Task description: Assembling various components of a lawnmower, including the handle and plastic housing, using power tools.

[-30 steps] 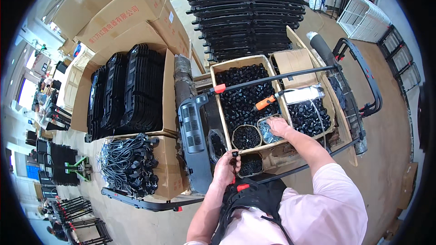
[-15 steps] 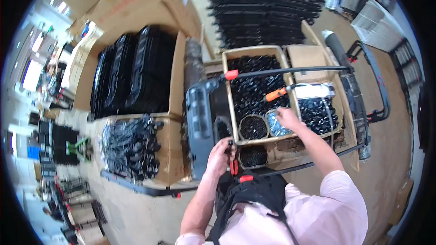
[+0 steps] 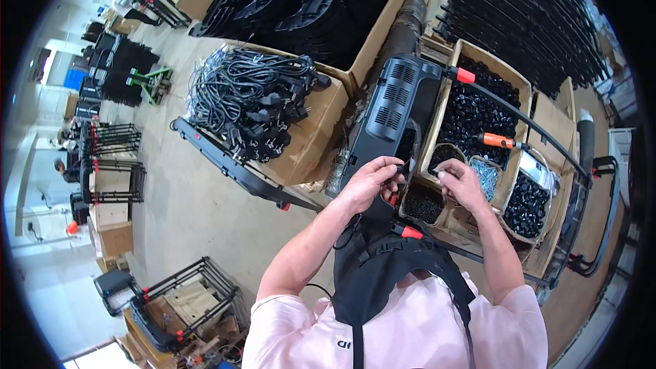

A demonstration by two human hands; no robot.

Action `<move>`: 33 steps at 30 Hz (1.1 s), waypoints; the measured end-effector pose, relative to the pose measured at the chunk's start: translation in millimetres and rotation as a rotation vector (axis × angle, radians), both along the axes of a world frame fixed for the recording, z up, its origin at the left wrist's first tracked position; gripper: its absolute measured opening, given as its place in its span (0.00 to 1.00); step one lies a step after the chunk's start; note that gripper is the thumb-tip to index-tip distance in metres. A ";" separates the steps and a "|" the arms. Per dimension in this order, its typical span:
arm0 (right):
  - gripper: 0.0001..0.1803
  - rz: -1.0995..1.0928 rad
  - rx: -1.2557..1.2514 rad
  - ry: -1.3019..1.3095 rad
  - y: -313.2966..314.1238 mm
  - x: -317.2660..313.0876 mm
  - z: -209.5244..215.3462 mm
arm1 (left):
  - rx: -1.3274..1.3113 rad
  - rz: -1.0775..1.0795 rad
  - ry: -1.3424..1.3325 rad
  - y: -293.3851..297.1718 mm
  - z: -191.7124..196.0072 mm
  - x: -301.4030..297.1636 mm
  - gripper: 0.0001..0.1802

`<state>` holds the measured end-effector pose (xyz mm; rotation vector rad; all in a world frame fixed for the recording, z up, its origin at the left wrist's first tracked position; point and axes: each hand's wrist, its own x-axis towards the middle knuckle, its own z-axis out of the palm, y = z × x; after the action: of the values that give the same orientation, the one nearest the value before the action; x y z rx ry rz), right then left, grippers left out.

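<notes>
My left hand (image 3: 372,183) is closed, thumb and fingers pinching a small black part, beside the lower end of a dark vented plastic housing (image 3: 396,106). To its right, my right hand (image 3: 463,183) has its fingertips pressed together over the edge of the small bins; what they hold, if anything, is too small to name. Close to that hand lie silver screws (image 3: 486,176) in a round bin, and small black fasteners (image 3: 424,206) fill another bin below. A black tube frame (image 3: 506,106) with red end pieces runs above the boxes from the housing.
An orange power screwdriver (image 3: 497,141) rests over a box of shiny black parts (image 3: 471,106). Left of the housing, bundled black cables (image 3: 253,96) lie on a cardboard box (image 3: 318,133). Stacked black frames (image 3: 526,20) stand at the far right. Other people are in the left background.
My right hand has come away from the screw bin toward my left hand, fingers still pinched. The view has swung left, so the workstation appears farther right and tilted.
</notes>
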<state>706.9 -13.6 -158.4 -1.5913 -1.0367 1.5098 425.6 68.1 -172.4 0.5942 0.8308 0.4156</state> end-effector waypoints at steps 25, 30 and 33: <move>0.10 0.555 0.671 -0.600 48.7 -79.2 31.5 | 0.042 0.017 -0.055 -33.1 -14.7 -20.9 0.15; 0.14 0.576 0.550 -0.624 45.1 -88.2 29.0 | -0.021 0.029 -0.065 -34.1 -18.1 -22.4 0.14; 0.14 0.568 0.542 -0.622 44.4 -91.9 26.7 | -0.055 0.065 -0.098 -33.7 -20.8 -23.5 0.14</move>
<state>615.0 30.8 -131.7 -1.4421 -2.1770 0.8984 402.1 34.3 -193.1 0.4931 0.7670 0.4761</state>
